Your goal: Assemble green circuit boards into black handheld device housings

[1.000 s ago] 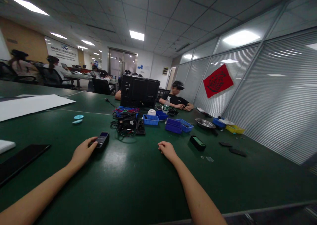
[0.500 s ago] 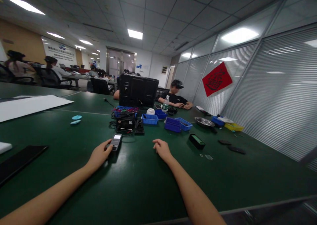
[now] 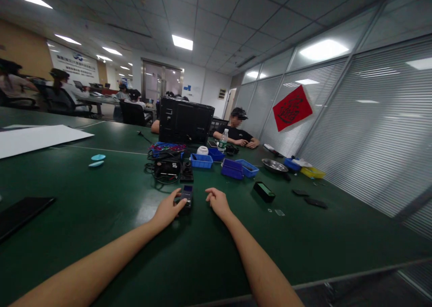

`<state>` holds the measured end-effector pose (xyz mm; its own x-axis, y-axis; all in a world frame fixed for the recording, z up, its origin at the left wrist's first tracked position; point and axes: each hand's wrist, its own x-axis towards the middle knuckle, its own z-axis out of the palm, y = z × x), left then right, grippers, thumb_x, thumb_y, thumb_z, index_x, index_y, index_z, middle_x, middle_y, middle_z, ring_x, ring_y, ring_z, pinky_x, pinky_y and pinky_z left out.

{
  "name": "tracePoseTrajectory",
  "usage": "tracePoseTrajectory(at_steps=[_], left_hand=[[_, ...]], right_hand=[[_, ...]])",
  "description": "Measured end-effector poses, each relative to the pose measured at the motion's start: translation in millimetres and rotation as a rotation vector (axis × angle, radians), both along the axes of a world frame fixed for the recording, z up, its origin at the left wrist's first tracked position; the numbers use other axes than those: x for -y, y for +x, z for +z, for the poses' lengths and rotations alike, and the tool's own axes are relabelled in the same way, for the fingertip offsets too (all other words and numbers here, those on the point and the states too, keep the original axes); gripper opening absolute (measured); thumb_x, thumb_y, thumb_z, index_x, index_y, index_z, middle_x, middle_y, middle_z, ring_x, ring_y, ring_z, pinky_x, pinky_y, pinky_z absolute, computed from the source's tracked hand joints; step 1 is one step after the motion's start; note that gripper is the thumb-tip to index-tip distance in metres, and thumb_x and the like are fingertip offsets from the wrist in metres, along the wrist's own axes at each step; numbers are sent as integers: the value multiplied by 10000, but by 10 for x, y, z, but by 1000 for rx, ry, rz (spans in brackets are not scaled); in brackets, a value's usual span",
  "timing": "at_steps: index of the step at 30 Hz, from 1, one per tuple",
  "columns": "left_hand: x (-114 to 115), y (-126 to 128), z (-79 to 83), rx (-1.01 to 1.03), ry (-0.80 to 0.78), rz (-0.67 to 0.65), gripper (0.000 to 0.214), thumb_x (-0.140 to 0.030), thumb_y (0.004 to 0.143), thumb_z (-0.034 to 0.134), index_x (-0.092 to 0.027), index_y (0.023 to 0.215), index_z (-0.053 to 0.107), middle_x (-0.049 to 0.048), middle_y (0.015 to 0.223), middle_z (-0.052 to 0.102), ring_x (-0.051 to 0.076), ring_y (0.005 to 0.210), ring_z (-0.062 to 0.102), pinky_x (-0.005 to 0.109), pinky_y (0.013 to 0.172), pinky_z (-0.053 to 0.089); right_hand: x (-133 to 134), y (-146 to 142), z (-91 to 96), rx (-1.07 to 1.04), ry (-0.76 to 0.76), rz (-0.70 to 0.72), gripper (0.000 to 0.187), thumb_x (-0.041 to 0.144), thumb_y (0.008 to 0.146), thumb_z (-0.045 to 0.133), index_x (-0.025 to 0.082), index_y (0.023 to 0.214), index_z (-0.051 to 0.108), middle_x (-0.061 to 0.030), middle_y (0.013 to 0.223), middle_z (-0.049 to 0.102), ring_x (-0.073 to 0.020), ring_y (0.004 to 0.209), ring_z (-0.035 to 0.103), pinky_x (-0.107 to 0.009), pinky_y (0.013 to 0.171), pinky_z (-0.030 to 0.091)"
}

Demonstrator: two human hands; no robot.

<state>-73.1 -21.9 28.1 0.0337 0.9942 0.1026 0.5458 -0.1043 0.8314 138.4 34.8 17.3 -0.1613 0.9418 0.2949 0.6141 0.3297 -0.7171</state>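
Observation:
My left hand (image 3: pixel 168 209) is closed around the lower left side of a small black handheld device (image 3: pixel 187 193) with a little screen and buttons. The thumb lies across its lower front, and the screen looks dark blue. To the right of it, my right hand (image 3: pixel 218 202) is over the green table (image 3: pixel 199 257), holding nothing. Its index finger is stretched out and the others are loosely bent, a short way from the device. Just beyond the device is a black boxy unit with cables (image 3: pixel 166 168), beside a dark stand (image 3: pixel 186 171).
Farther back are a black monitor-like panel (image 3: pixel 186 120), a water bottle (image 3: pixel 223 140), a ball (image 3: pixel 202 150) and blue trays (image 3: pixel 201 162). Rightward lie a green-topped black box (image 3: pixel 264 192) and a metal bowl (image 3: pixel 274 165). Another person (image 3: pixel 236 131) sits across the table.
My left hand has carried the device to the right, closer to my right hand. Its screen has gone from bright white to dark. The camera view has shifted slightly.

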Motion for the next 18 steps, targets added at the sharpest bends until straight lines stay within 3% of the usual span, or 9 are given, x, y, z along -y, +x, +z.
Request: tracePoseTrajectory(at_steps=[4,9,11,14,18], left_hand=[[-37,24,-44,23,-31,-93,468,-397,792,359,-144,1167,478,49,844,666,126,503,580,246,562,467],[-52,0,-91,-37,38,-200,274,-212,705,404,-204,818,654,18,1148,586,138,670,618,259,645,492],[-63,-5,-114,-77,85,-213,299,-164,677,407,-218,813,668,6,1159,582,160,781,620,270,723,485],[-79,-8,-139,-102,138,-218,370,-119,646,400,-224,879,669,1,1109,614,177,937,587,282,852,437],[-82,-9,-152,-107,174,-229,398,-116,639,396,-215,916,665,12,1030,650,173,989,565,269,906,393]], right_hand=[[38,-21,47,-15,41,-31,380,32,675,360,177,932,599,13,681,615,-115,618,554,-221,659,438],[200,-159,152,-19,179,-25,296,121,745,385,177,949,592,-17,785,611,-136,728,553,-243,729,427],[296,-265,181,31,216,-52,278,222,781,412,178,1003,573,-37,865,590,-146,751,540,-255,728,424],[420,-437,162,177,228,-114,460,379,736,520,188,1153,488,-75,1003,537,-205,914,507,-293,774,413],[489,-576,84,369,180,-182,685,393,698,548,145,1296,324,-144,1103,462,-279,1005,472,-344,752,424]])
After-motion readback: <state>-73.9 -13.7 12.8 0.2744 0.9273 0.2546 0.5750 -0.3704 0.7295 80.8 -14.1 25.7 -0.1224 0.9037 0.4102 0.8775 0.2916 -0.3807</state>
